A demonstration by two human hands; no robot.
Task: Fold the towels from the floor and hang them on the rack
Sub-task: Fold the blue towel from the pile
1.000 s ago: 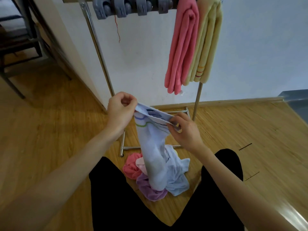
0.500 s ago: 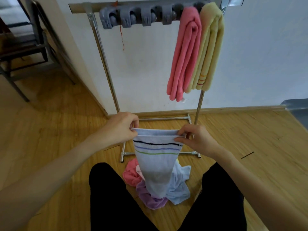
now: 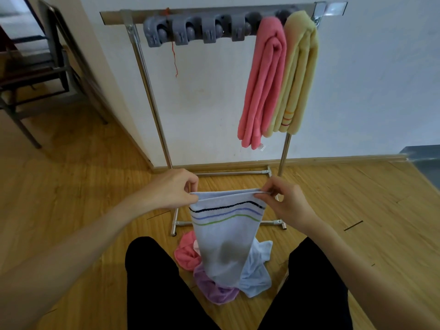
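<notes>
held towel (image 3: 226, 236) before rack (image 3: 152, 96) | above floor pile (image 3: 254, 275)

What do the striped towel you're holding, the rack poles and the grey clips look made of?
Striped towel: soft terry-type cloth, probably cotton; matte, nubby pile, and it hangs limp from both hands. Rack poles: metal tube, likely chromed or polished steel, given the bright reflective sheen. Grey clips: moulded plastic by the look, uniform matte grey with rounded edges.

The light is soft and even, with only faint shadows. The wall (image 3: 357, 79) looks bright. Straight lines bend near the edges, and the corners look a little blurry.
</notes>
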